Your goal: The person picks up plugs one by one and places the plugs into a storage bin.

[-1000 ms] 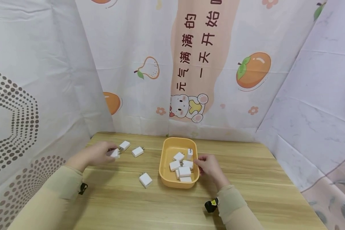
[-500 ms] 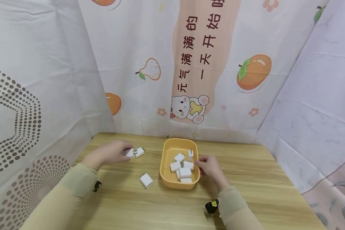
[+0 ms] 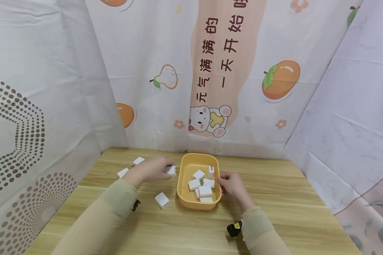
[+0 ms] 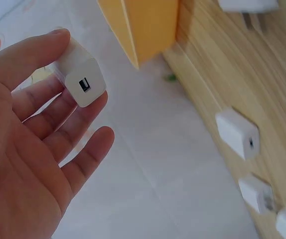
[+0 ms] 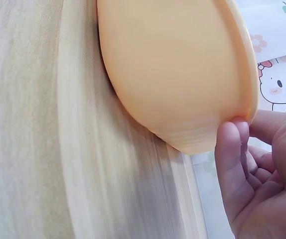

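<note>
while the head view takes in both hands above the wooden table (image 3: pixel 284 198), the left hand (image 3: pixel 153 170) pinches a white charger (image 3: pixel 170 170) just outside the left rim of a yellow basket (image 3: pixel 193 204). the charger's prongs point toward the basket, away from the palm, probably because a grip on the body leaves the metal free. the right hand (image 3: pixel 232 182) grips the basket's right rim, likely to stop it sliding. inside, a heap of chargers (image 3: pixel 205 191) lies toward the near right corner, with an upright charger (image 3: pixel 211 170) by the right wall. on the wood, a near charger (image 3: pixel 161 200) lies beside the basket's near left corner; a left charger (image 3: pixel 122 173) and a far charger (image 3: pixel 138 160) lie toward the table's far left corner. beyond the far edge hangs a printed cloth (image 3: pixel 140 113).

from the left wrist, the hold looks narrow: thumb on one side, fingers on the other, little finger apart, the socket facing the camera. four loose chargers show here; the left hand may hide one from the head camera.

in the right wrist view, fingertips pinch the rim, which seems enough to steady the basket without lifting it; its contents are out of sight.
</note>
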`<action>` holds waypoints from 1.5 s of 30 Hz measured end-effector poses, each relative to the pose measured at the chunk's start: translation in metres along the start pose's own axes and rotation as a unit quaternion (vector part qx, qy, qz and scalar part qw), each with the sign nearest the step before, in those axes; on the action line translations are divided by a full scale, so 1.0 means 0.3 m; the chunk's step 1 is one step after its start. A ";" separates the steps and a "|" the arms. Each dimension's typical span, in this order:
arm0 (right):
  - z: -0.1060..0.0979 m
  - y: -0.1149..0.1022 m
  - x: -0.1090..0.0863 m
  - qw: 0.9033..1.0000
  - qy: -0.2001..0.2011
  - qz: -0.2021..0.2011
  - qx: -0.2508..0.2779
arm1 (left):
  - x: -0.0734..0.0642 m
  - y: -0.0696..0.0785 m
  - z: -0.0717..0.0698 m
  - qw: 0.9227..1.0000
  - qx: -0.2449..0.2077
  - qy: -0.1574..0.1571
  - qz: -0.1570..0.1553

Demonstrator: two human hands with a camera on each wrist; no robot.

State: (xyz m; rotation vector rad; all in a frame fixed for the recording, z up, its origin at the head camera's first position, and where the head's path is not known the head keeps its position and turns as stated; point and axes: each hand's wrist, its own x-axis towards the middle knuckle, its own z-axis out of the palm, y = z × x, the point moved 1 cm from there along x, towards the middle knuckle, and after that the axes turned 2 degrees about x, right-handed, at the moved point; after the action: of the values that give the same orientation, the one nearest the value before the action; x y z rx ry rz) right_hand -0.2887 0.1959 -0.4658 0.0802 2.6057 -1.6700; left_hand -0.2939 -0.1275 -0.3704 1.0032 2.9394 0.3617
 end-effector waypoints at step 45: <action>-0.001 0.000 -0.006 1.000 0.006 0.002 0.011 | 0.121 0.182 0.186 0.995 0.045 -0.082 0.032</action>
State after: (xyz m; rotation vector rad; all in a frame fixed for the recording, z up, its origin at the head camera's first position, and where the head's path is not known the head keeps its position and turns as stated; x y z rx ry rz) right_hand -0.2871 0.1961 -0.4656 0.0956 2.5949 -1.7021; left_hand -0.2849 -0.0517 -0.4105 1.0844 2.8037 0.1420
